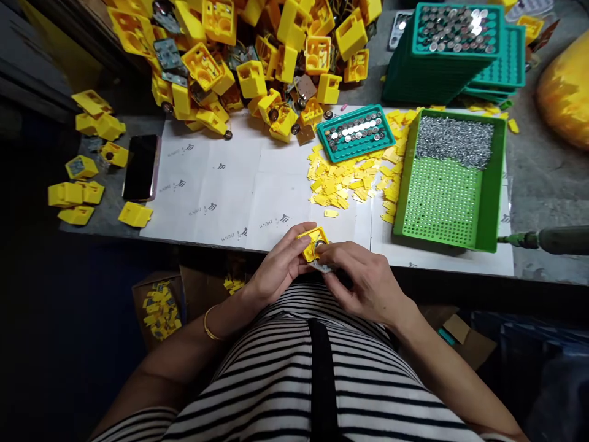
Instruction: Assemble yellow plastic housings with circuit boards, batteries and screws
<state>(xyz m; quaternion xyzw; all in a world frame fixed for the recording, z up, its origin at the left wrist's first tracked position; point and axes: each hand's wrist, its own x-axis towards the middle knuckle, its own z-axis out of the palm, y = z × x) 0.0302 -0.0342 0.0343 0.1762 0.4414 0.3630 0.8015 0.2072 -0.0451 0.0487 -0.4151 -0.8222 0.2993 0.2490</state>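
Note:
Just off the front edge of the table, my left hand (280, 264) holds a small open yellow housing (311, 240) between thumb and fingers. A grey plate (321, 266) hangs at the housing's lower side. My right hand (363, 276) is closed at the housing, its fingertips on a round dark part inside and by the grey plate. Whether those fingertips pinch anything is hidden. Beyond the hands, small flat yellow pieces (338, 178) lie scattered on the white paper (230, 196), beside a teal tray (356, 133) with round metal discs.
Yellow housings (251, 78) are heaped at the back. A green basket (497, 184) of metal pins and a screwdriver-like tool (561, 239) are at the right, with stacked teal trays (423, 77) behind. A phone (142, 167) lies left. Below the table stands a box (140, 294) of yellow parts.

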